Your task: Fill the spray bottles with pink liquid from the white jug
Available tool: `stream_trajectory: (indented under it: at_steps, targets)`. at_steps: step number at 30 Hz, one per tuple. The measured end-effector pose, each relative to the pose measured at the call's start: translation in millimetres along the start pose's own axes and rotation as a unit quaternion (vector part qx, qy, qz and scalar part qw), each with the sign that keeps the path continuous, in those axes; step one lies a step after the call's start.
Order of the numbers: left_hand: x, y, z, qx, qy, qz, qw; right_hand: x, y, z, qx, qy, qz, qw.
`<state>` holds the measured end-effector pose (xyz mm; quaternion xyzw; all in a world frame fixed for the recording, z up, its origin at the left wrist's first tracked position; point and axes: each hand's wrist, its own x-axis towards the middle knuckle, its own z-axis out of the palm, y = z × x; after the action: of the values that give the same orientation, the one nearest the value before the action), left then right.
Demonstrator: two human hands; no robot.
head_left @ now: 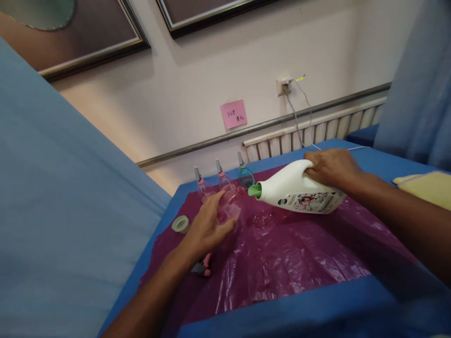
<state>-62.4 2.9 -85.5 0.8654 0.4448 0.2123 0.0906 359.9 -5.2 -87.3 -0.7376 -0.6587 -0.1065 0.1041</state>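
Table (282, 305): blue-covered, takes up the near and right part of the view; everything in hand sits on it, close to the wall.
Plastic sheet (299, 253): crinkled magenta film spread over the table top, under both hands; looks laid there to catch drips, wet-looking patch just below the spout.
Yellow cloth (426, 188): far right edge of the table, well apart from the hands, untouched.
Jug (299, 192): white detergent-type jug with printed label, tipped nearly flat, belly resting on or just above the sheet, cannot tell which; green spout (254, 190) uncapped and aimed left at the small bottle's mouth. No stream visible.
Right hand (333, 166): fingers wrapped tight round the jug's handle from above, full closed grip; handle hold gives control of the tilt, I'd say.
Left hand (207, 225): fingers curled partway round the clear bottle, thumb on the near side, steadying it beside the spout.
Clear bottle (232, 206): small, see-through, topless, leaning, mouth just beside the spout; on the sheet, centre-left.
Spray bottles (221, 176): three in a row at the back edge, upright, nozzles on, parked out of the way behind the hands.
Green cap (181, 224): lying on the table's left edge, just beside the left hand; matches the spout colour.
Sprayer head (202, 268): pink-grey, off its bottle, lying by the left wrist.
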Motion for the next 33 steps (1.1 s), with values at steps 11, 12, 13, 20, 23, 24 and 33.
stream_trajectory:
  at_steps: [11, 12, 13, 20, 23, 24, 33]
  targets:
    - [2.7, -6.2, -8.1, 0.061, -0.035, 0.058, 0.996, 1.3, -6.6, -5.3, -0.012, -0.02, -0.005, 1.0]
    - [3.5, -6.8, -9.6, 0.064, -0.039, 0.063, 0.995, 1.6, -7.2, -5.3, -0.011, -0.017, -0.006, 1.0]
    - [4.4, -7.4, -11.3, 0.069, -0.044, 0.069, 0.994, 1.9, -7.9, -5.3, -0.011, -0.013, -0.008, 1.0]
    - [10.6, -17.5, -18.5, 0.122, -0.063, 0.099, 0.986, 3.7, -11.7, -6.4, -0.009, -0.01, -0.022, 1.0]
    - [10.5, -22.9, -19.5, 0.136, -0.074, 0.11, 0.982, 3.5, -13.2, -7.6, -0.013, -0.008, -0.026, 1.0]
    - [10.1, -23.8, -19.9, 0.139, -0.075, 0.113, 0.981, 3.3, -13.5, -7.9, -0.015, -0.005, -0.025, 1.0]
    - [11.8, -17.3, -27.4, 0.146, -0.07, 0.128, 0.978, 5.6, -11.4, -6.1, -0.024, -0.009, -0.027, 0.999]
